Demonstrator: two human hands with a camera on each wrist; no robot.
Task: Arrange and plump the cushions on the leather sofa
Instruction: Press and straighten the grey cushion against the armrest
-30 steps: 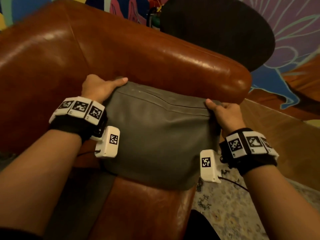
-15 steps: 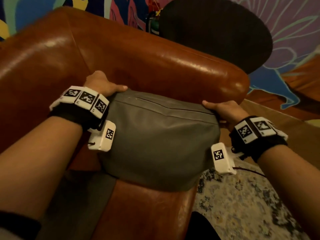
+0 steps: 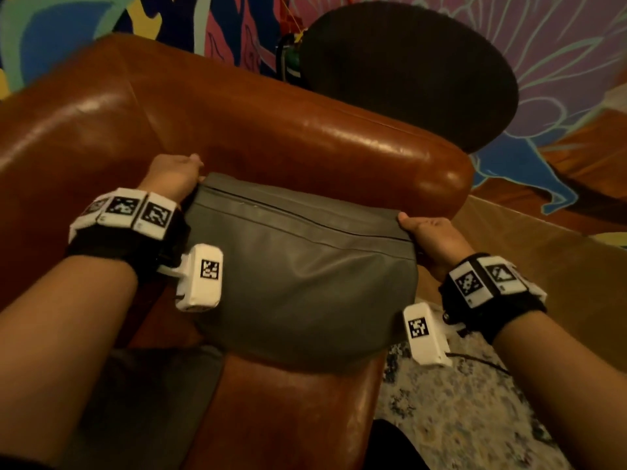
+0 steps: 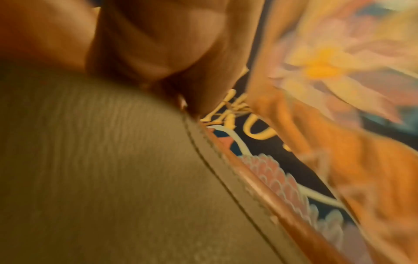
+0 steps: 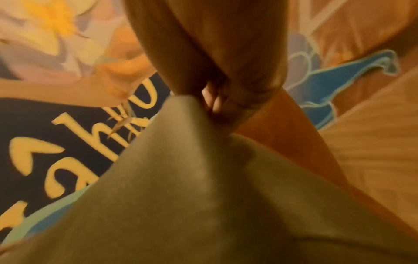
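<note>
A grey cushion (image 3: 298, 273) stands against the arm of the brown leather sofa (image 3: 258, 130), with its zipped edge on top. My left hand (image 3: 174, 176) grips its upper left corner and my right hand (image 3: 429, 235) pinches its upper right corner. In the right wrist view the thumb and fingers (image 5: 217, 100) bunch the grey cushion (image 5: 203, 196) fabric at the corner. The left wrist view, blurred, shows the cushion (image 4: 101, 169) seam under my palm; the fingers there are hidden.
A dark round chair back (image 3: 407, 72) stands behind the sofa arm, before a painted mural wall (image 3: 559, 62). A patterned rug (image 3: 458, 418) covers the floor at lower right. A wooden surface (image 3: 543, 252) lies right of the sofa. The brown seat (image 3: 288, 412) is under the cushion.
Both hands have stayed on the cushion's top corners. The cushion has settled lower against the sofa arm, its top edge flatter, and the right hand now lies lower at the corner.
</note>
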